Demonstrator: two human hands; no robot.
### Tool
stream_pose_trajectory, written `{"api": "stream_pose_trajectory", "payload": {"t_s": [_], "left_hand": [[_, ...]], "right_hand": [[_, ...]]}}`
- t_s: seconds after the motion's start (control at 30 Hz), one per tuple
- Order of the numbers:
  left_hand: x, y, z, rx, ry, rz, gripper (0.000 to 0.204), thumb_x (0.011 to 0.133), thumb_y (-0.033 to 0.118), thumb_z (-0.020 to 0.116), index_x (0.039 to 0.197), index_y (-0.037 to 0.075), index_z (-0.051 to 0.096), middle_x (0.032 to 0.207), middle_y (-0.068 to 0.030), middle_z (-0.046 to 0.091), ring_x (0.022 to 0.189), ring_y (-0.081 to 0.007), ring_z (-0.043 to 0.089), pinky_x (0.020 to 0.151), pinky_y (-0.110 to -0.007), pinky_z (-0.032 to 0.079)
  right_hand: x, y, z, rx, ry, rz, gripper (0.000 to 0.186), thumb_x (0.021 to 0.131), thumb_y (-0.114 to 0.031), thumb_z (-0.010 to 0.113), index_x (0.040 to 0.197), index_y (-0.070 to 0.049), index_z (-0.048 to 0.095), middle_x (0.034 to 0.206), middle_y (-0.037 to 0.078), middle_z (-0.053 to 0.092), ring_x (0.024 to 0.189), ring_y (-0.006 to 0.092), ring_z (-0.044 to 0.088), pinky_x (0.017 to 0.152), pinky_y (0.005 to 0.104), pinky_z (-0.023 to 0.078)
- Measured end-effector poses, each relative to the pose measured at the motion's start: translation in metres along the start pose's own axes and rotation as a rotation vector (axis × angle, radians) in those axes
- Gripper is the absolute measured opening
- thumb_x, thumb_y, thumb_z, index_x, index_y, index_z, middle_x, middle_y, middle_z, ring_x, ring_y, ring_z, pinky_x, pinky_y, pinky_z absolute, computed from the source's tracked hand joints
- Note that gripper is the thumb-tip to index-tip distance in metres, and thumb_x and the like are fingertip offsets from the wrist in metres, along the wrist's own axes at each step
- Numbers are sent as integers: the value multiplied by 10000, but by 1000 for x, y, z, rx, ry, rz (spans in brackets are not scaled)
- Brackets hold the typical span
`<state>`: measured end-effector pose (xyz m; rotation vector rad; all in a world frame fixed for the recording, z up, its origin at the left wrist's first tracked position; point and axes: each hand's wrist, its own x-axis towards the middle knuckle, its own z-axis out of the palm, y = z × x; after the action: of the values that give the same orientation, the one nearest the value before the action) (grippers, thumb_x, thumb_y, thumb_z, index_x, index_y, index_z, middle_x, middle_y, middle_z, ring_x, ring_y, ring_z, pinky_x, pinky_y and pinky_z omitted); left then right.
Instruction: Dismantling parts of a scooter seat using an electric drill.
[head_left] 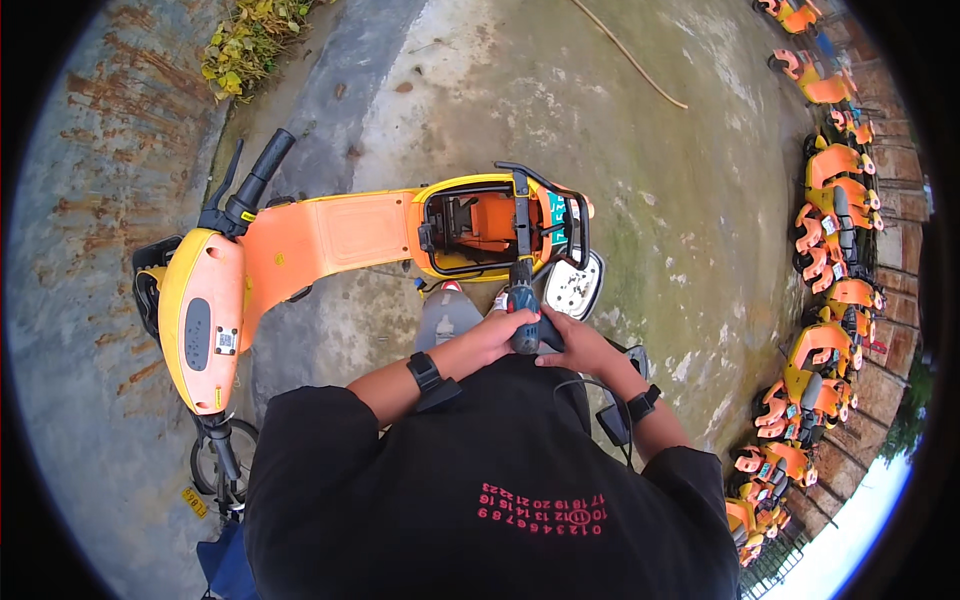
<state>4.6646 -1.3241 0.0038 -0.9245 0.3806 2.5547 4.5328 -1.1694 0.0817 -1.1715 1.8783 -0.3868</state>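
My left hand closes around the body of a cordless drill, which is dark with teal parts. My right hand grips the drill's black handle. The drill's front end meets a black metal bar that crosses the open seat compartment of an orange and yellow scooter. Whether a bit touches a screw there is too small to tell. Inside the compartment, an orange part and dark fittings show. The scooter's handlebar is turned at the left.
A white panel with a dark rim lies just right of the drill. A grey tapered object stands left of my hands. Several similar scooters line the right side. A rusty metal sheet is at left, and a hose lies on the concrete.
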Motion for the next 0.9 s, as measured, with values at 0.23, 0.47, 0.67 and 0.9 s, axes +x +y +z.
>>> {"api": "stream_pose_trajectory", "payload": {"t_s": [0.23,0.47,0.67,0.9], "left_hand": [[-1,-18,16,298,82,-116,423,875,237,668,1221,36,530,1089,-83,629,990,-179,626,848,-348,533],[21,-35,5,384,11,-341,538,892,398,659,1283,74,482,1138,-78,609,1015,-182,610,882,-371,514],[20,-56,18,593,-46,-500,708,945,602,461,1319,1,460,1312,-182,529,1270,-290,486,1035,-441,419],[35,-67,-1,988,-91,-420,629,1007,472,410,1372,-38,441,1377,-199,505,1245,-291,514,976,-394,462]], "right_hand": [[-9,8,39,69,44,224,878,702,-234,767,1428,-26,319,1176,262,599,1054,430,600,893,450,500],[-34,20,90,209,157,378,972,712,-182,742,1489,-36,176,1243,270,567,1134,426,566,949,451,480],[-77,28,104,408,215,438,875,699,-159,702,1466,-61,293,1224,253,589,1132,411,577,955,429,475],[-162,74,137,788,400,618,537,698,-142,700,1212,-46,579,985,117,666,945,244,639,870,360,482]]}}
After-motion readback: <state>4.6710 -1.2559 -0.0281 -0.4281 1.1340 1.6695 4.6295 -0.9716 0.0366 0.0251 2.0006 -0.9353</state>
